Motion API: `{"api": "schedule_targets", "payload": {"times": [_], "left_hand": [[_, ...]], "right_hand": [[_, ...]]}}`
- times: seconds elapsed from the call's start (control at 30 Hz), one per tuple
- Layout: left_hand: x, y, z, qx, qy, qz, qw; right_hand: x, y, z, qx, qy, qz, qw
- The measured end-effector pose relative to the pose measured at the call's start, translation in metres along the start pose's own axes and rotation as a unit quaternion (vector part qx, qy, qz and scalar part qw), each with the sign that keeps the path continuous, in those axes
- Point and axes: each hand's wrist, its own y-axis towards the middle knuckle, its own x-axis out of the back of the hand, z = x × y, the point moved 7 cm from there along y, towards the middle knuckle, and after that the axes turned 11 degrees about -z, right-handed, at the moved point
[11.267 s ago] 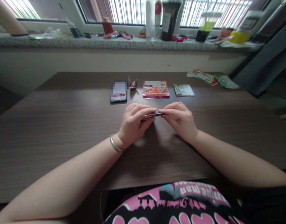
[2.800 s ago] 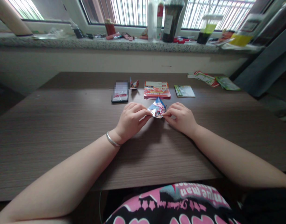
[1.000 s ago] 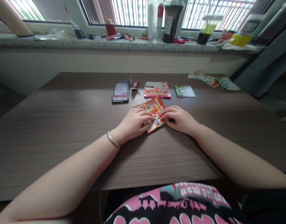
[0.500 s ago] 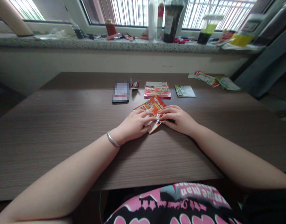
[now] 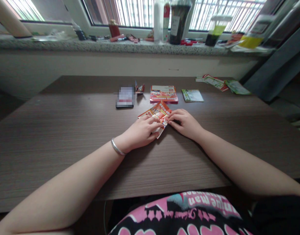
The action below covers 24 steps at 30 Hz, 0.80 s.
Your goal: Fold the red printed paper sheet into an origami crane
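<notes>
An orange-red printed paper (image 5: 157, 112), partly folded, lies flat on the dark wooden table (image 5: 67, 130) in front of me. My left hand (image 5: 140, 132), with a silver bangle on the wrist, rests on the paper's near left part, fingers pressing it down. My right hand (image 5: 185, 122) has its fingers curled and pinches the paper's right corner. The fingertips of both hands nearly meet at the paper's middle fold. The near part of the paper is hidden under my fingers.
Behind the paper lie a phone (image 5: 125, 98), a small folded paper figure (image 5: 139, 88), a stack of red leaflets (image 5: 164, 94) and green leaflets (image 5: 192, 95). More leaflets (image 5: 216, 81) lie far right. Bottles and cups (image 5: 178, 19) stand on the stone windowsill.
The paper, earlier a small tight fold held between both hands and then lifted, now lies opened wider and flat, orange side up. In the last second both hands only shifted slightly on it.
</notes>
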Motion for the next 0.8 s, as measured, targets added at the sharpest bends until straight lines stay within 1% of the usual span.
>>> {"api": "schedule_targets", "payload": {"times": [0.1,0.2,0.27,0.33,0.47,0.57,0.8], "left_hand": [[0.001,-0.001,-0.003,-0.002,0.025,-0.003,1.0],[0.001,-0.002,-0.003,0.007,0.031,0.001,0.999],[-0.001,-0.003,-0.002,0.02,0.016,0.008,1.0],[-0.001,-0.004,0.0,0.027,-0.009,0.007,1.0],[-0.002,-0.005,0.0,0.016,-0.036,-0.007,0.999],[-0.002,-0.005,0.0,0.014,-0.023,0.001,1.0],[-0.001,-0.003,-0.002,-0.001,0.008,0.004,1.0]], "right_hand": [[0.002,0.0,-0.004,0.001,-0.011,0.011,1.0],[0.001,-0.003,-0.006,0.028,-0.022,0.056,0.998],[0.002,-0.004,-0.008,0.039,-0.021,0.07,0.997],[0.004,-0.005,-0.011,0.039,-0.015,0.067,0.997],[0.003,-0.005,-0.013,0.036,0.002,0.058,0.998],[0.002,-0.004,-0.011,0.023,0.01,0.048,0.999],[0.0,-0.001,-0.014,-0.042,-0.005,0.003,0.999]]}}
